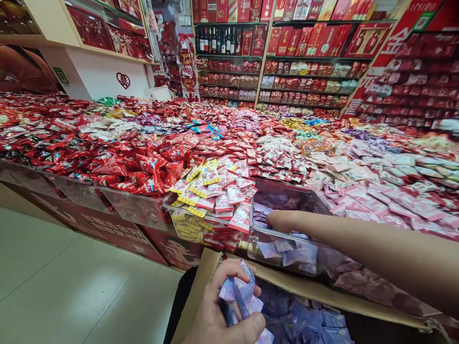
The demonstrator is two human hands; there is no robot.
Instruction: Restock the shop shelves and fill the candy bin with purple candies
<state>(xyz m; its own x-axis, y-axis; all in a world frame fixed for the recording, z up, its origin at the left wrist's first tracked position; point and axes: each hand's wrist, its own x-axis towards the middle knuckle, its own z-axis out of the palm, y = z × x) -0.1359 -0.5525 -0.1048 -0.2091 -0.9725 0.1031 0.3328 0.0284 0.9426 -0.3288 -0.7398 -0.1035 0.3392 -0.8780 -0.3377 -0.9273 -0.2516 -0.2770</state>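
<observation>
My left hand (218,306) is closed around several small purple candy packets (244,291), above an open cardboard box (287,286). More purple packets (301,320) lie inside that box. From the right, my right hand (285,220) reaches over the front of a clear plastic bin (283,234). It is down among the purple packets (263,209) in that bin, with most of its fingers hidden, so I cannot tell whether it grips any.
To the left stands a bin of yellow and white-red packets (215,191). Red packets (118,162) fill the bins farther left, and pink packets (387,205) lie to the right. Shelves of red boxes (319,40) and bottles (218,42) rise behind. Pale floor tiles (71,282) show lower left.
</observation>
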